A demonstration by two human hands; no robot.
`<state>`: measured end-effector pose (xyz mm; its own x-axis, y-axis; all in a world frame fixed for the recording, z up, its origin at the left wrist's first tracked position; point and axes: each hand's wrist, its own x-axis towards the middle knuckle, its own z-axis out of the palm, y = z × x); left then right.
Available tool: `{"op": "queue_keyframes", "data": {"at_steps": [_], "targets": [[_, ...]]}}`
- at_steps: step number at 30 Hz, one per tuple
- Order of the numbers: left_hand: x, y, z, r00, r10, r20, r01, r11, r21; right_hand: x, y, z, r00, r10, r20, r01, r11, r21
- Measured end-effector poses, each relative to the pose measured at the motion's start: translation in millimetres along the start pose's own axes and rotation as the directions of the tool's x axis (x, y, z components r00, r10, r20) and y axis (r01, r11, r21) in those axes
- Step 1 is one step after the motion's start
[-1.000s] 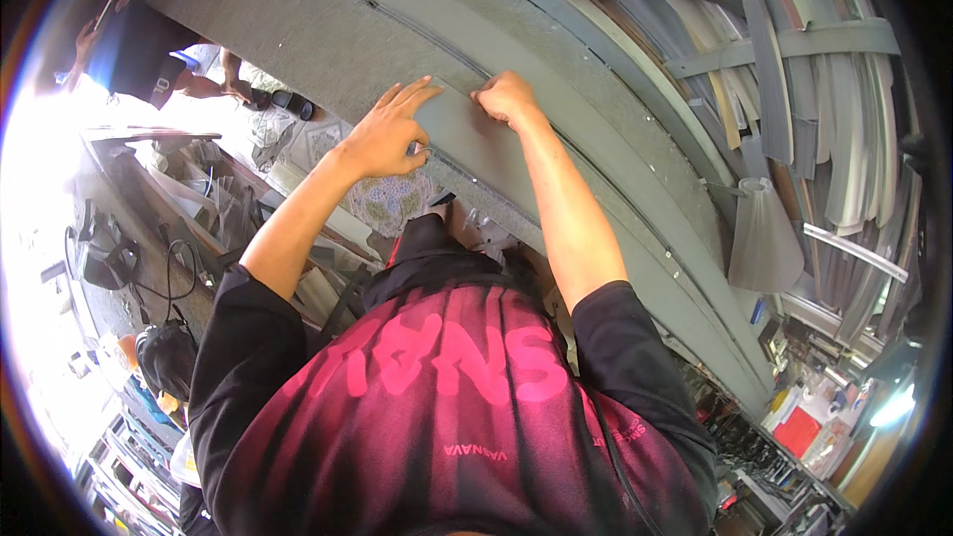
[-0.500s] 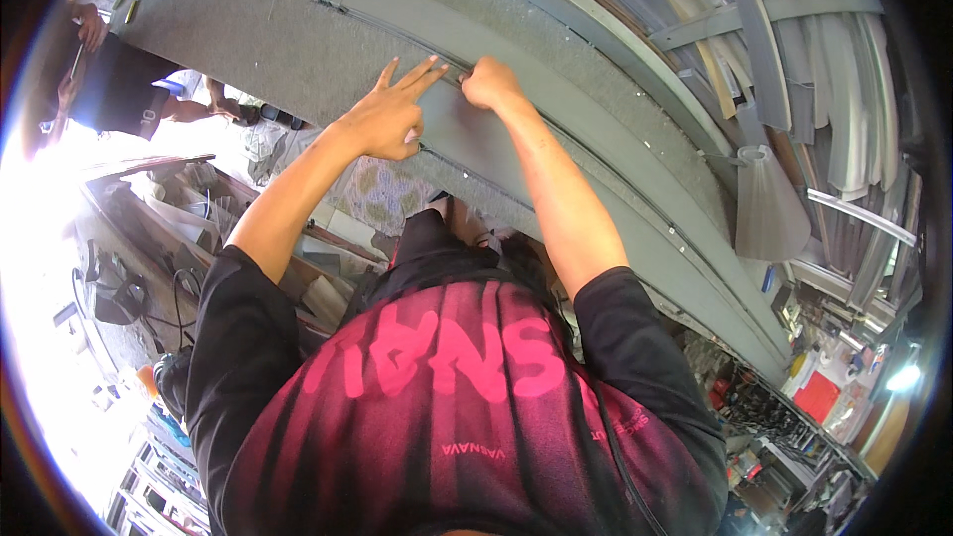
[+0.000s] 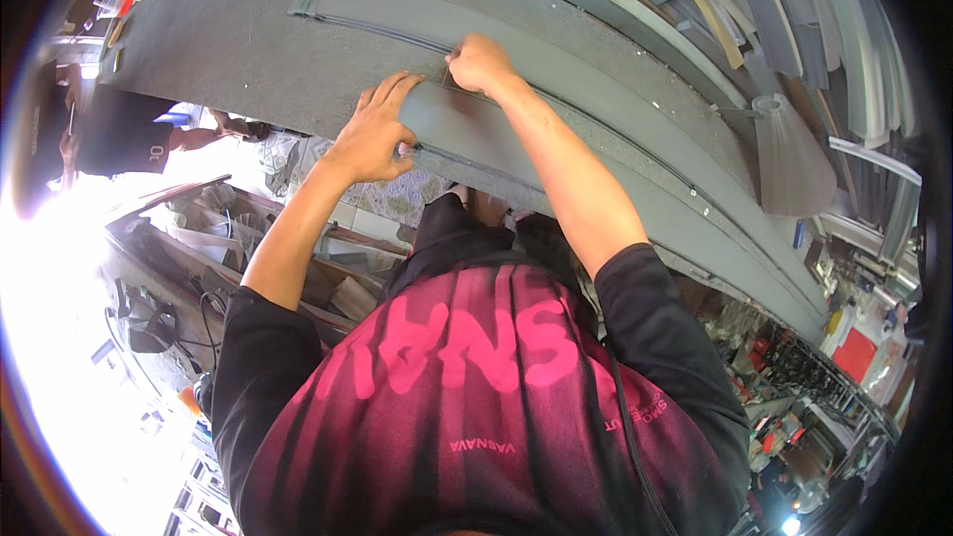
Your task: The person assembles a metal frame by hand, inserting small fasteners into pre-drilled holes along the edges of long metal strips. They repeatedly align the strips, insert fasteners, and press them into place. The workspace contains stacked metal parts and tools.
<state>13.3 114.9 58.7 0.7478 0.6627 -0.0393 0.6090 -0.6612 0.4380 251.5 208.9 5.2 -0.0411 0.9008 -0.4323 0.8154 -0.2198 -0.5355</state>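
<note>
Gripping the near end of a long, matte grey strip (image 3: 556, 154) on the felt-like grey bench (image 3: 228, 60), the left hand (image 3: 372, 134) curls over its edge; the right hand (image 3: 479, 62) is clenched on its far edge. Both hands sit farther left than before. Fingertips stay hidden.
</note>
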Motion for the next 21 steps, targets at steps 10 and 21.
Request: {"op": "queue_keyframes", "data": {"at_steps": [10,21], "targets": [[-2.8,-1.5,17.8,0.998,-0.029,-0.063,0.029,1.000,-0.004,-0.2,-8.1,-32.3,0.997,0.060,-0.038,-0.026,0.808,0.589],[-4.4,-3.9,29.3,0.993,-0.053,-0.110,0.047,0.997,-0.055,16.9,0.0,-122.4,0.166,-0.149,-0.975,0.671,0.742,0.001]]}}
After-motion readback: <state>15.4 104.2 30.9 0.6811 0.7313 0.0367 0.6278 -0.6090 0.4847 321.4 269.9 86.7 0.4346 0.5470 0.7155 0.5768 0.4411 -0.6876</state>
